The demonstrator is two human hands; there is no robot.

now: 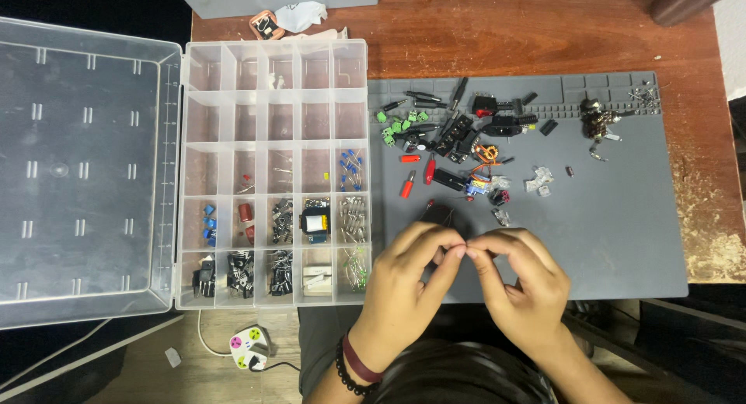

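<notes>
Both hands meet at the near edge of the grey mat (622,241): left hand (408,283) and right hand (521,283) pinch one tiny part (466,251) between fingertips. Organizer (272,171) lies left.

Left hand (408,276) and right hand (517,283) pinch fingertips together over grey mat (622,233); what they pinch is hidden.

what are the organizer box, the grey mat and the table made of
Organizer box: clear, slightly frosted plastic by the look; its dividers and the surface below show through. Grey mat: probably silicone or rubber, matte, with moulded ridges and pockets along its top edge. Table: reddish-brown wood or wood veneer with visible grain; the finish is worn away to a pale patch at the right edge.
</notes>
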